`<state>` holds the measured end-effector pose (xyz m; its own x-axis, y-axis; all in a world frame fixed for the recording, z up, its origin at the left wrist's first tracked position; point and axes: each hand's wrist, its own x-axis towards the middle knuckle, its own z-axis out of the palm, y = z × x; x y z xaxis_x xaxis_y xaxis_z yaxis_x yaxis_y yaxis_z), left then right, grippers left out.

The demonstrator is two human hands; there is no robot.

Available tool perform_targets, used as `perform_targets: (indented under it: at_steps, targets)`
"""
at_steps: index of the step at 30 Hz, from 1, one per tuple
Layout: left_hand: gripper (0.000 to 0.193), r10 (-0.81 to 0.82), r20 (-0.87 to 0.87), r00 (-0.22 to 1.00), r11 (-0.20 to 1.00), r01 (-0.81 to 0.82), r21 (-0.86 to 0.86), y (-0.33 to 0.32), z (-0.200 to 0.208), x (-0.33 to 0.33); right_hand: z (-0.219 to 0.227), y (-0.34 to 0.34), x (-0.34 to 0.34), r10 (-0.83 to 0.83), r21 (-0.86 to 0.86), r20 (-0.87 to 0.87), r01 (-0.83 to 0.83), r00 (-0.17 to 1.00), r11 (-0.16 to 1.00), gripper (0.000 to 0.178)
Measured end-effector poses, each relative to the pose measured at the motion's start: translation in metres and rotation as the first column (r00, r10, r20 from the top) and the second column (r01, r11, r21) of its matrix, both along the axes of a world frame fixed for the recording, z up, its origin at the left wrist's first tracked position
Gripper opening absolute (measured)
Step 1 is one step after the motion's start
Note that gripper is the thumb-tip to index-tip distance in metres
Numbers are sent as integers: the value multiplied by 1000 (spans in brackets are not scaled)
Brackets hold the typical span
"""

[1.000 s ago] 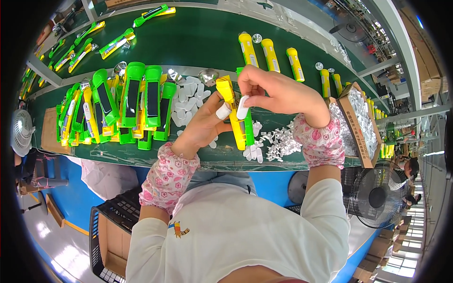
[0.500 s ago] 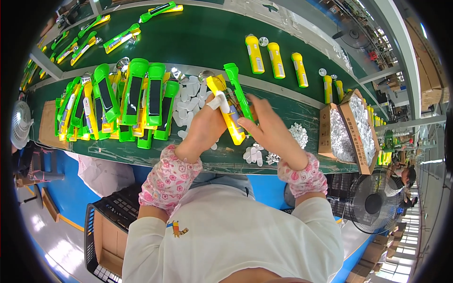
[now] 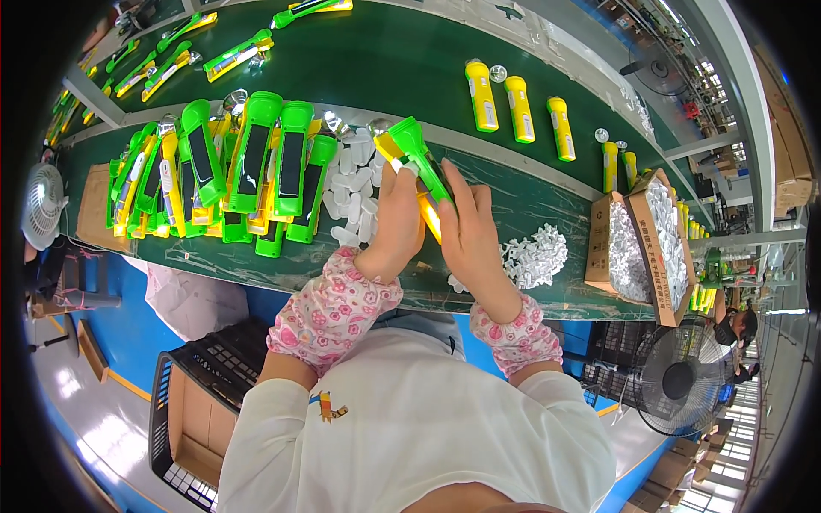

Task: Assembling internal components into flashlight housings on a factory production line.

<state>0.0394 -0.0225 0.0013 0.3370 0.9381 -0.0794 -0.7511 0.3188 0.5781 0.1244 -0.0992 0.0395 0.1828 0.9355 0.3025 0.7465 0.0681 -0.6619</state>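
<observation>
In front of my body, both hands are around one flashlight made of two shell halves. My left hand [image 3: 397, 224] is closed on the yellow flashlight half [image 3: 430, 218], from its left side. My right hand [image 3: 469, 224] grips the green flashlight half [image 3: 412, 139], which lies over the yellow one at a slight tilt. A silver reflector [image 3: 380, 126] shows at the head end. Whether the halves meet fully is hidden by my fingers. Flat white plastic pieces [image 3: 349, 184] lie left of my left hand, and small white parts [image 3: 537, 256] are heaped right of my right hand.
Green and yellow flashlights [image 3: 253, 154] are piled on the bench at left. Beyond a raised rail, yellow flashlights [image 3: 519, 109] and more open ones lie on the green belt [image 3: 376, 68]. Cardboard boxes [image 3: 609, 252] of small white parts stand at right, near a black fan [image 3: 680, 380].
The green half has come across onto the yellow half, and my hands have drawn closer together around them. My right fingers have closed over the green half. The whole view has shifted slightly.
</observation>
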Motion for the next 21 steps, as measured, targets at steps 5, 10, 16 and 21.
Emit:
perform_targets:
  at_steps: [5,10,16,21]
  targets:
    - [23,-148,192,970,985,161,-59,-3,-5,-4,-12,4,-4,0,57,136,-7,991,998,48]
    - [24,-115,-54,992,992,117,40,4,-5,-15,-18,3,6,60,-34,285,-53,957,998,54]
    - [32,-172,-32,985,978,175,117,34,7,-36,-17,-1,19,356,219,-186,-314,916,924,57]
    - [41,-335,93,938,932,344,-114,4,-5,-23,-35,-2,11,109,322,235,-184,966,929,65]
